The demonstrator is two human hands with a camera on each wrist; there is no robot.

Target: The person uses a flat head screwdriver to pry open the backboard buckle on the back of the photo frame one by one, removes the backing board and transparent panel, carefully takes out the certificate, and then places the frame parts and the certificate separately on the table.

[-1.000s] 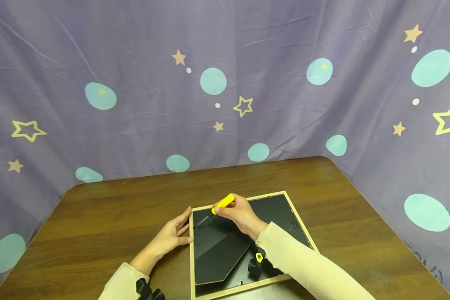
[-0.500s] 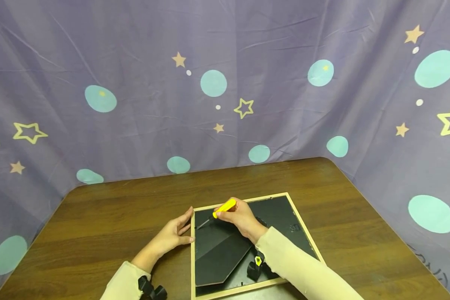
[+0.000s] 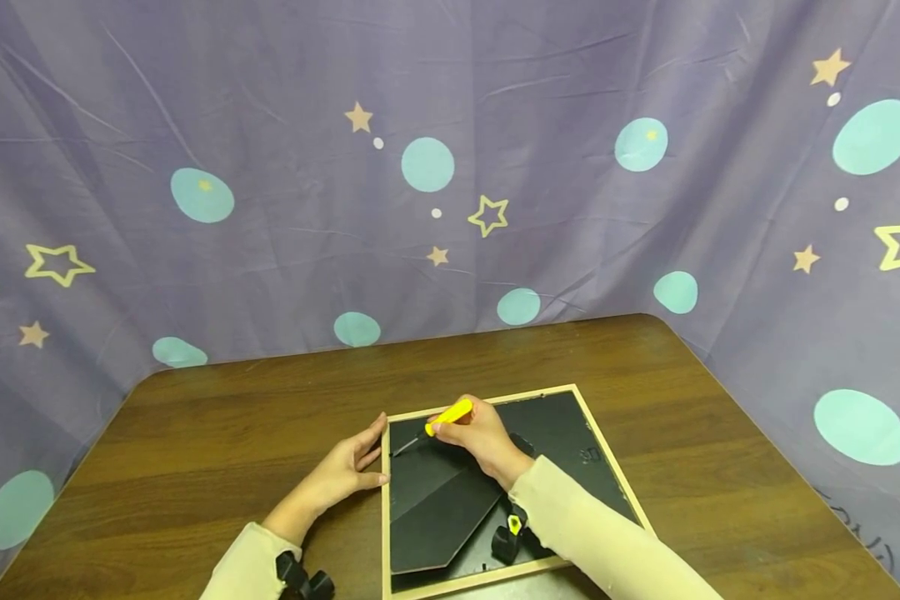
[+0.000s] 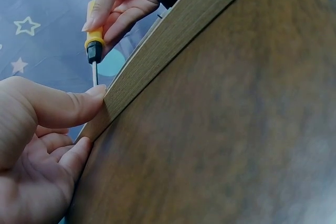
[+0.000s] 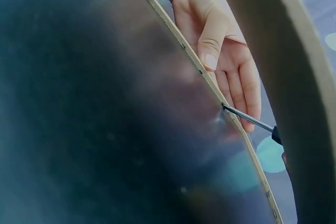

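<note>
A picture frame [image 3: 386, 525] with a light wooden rim lies back up on the table. Its black backing [image 3: 558, 425] carries a long black stand leg [image 3: 446, 521]. My right hand [image 3: 483, 437] grips a screwdriver [image 3: 450, 417] by its yellow handle, angled down to the left. In the right wrist view the screwdriver's metal shaft [image 5: 247, 116] reaches a small dark tab [image 5: 223, 106] at the rim's inner edge. My left hand [image 3: 337, 471] rests against the frame's left side, fingers fairly straight. Its thumb [image 4: 79, 106] lies on the rim in the left wrist view.
The brown wooden table [image 3: 232, 417] extends around the frame. Behind it hangs a purple curtain [image 3: 292, 250] with stars and dots. More small tabs [image 5: 201, 72] sit along the rim. A black wrist mount [image 3: 506, 542] hangs over the backing below my right sleeve.
The screwdriver's tip has moved slightly left and down, from over the backing to the tab at the left rim. My left hand has stayed against the frame.
</note>
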